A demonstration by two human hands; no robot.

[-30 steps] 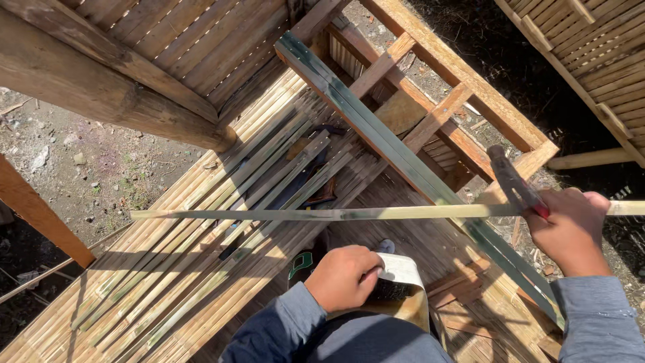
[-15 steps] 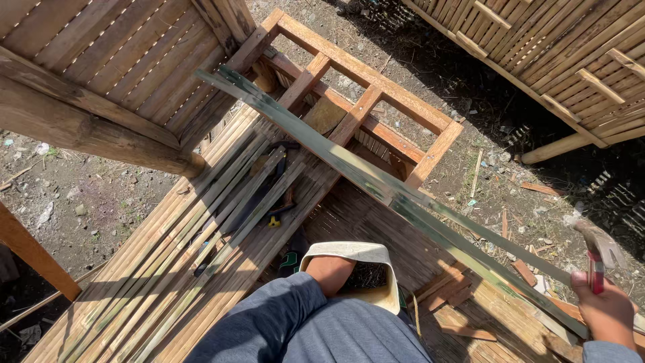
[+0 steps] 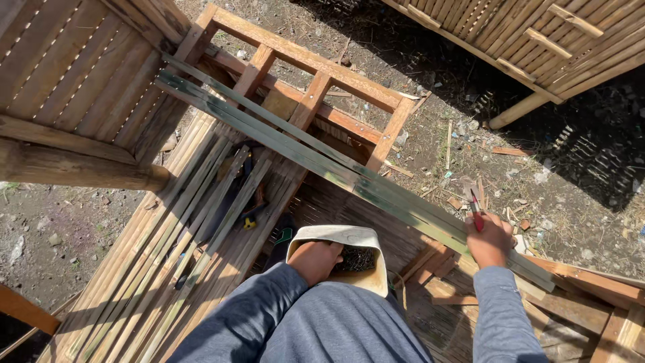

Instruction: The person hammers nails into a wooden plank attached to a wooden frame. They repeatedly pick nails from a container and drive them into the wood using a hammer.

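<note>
Bamboo platform (image 3: 168, 269): I am looking down on a floor of long split bamboo strips, lying side by side and stretching away to the left of both my hands.
Wooden frame (image 3: 316, 74): a ladder-like timber frame is lying on the dirt beyond my hands, its crosspieces running away from me.
Green slats (image 3: 322, 158): long greenish bamboo slats are running diagonally from far left down to just under my right hand, passing above the container.
Container (image 3: 339, 236): a pale cut-open plastic jug is sitting close to my body, between my two arms, with small dark bits inside that I take to be nails, though I cannot tell for sure.
Left hand (image 3: 316, 259): I am reaching into the container, fingers curled down among the dark bits; whether they are pinching anything I cannot tell.
Right hand (image 3: 489, 240): I am resting it on the green slats, well to the right of the container, fingers wrapped tight around a handle.
Hammer (image 3: 474, 205): its red handle is sticking up out of my right fist, the head blurred just above.
</note>
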